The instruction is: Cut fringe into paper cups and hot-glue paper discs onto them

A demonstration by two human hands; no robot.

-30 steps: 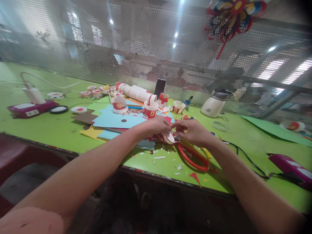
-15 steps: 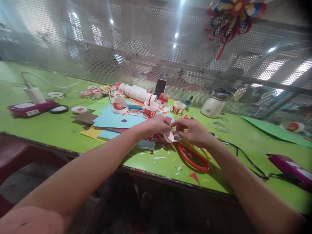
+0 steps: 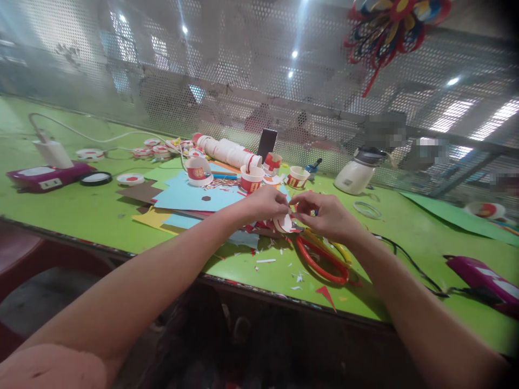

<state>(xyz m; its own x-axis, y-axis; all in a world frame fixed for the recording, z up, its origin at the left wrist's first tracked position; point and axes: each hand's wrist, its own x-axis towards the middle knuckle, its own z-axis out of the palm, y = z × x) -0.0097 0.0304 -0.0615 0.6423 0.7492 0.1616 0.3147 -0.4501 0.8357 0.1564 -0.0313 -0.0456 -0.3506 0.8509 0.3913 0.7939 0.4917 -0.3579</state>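
Both hands meet over the middle of the table, their fingertips nearly touching. My left hand point(image 3: 265, 204) is closed in a pinch. My right hand point(image 3: 326, 215) faces it, thumb and forefinger bent together; whatever is between the fingertips is too small to make out. Just below the fingers lies a white round paper piece with a red edge point(image 3: 283, 222), partly hidden by them. Scissors with big red handles point(image 3: 320, 265) lie under the right hand, beside a yellow handle point(image 3: 338, 251). White and red paper scraps point(image 3: 265, 261) are scattered in front.
Stacked coloured paper point(image 3: 190, 200) lies left of the hands. Behind stand paper cups point(image 3: 250, 181), a row of nested cups point(image 3: 227, 151), a phone point(image 3: 267, 145) and a white kettle point(image 3: 353, 175). Purple power strips sit left point(image 3: 48, 177) and right point(image 3: 482, 278), with cables. A mesh screen closes the back.
The view has shifted slightly. Both hands stay close together over the white paper piece, with only small finger movements; the right fingers are a little nearer the left ones.
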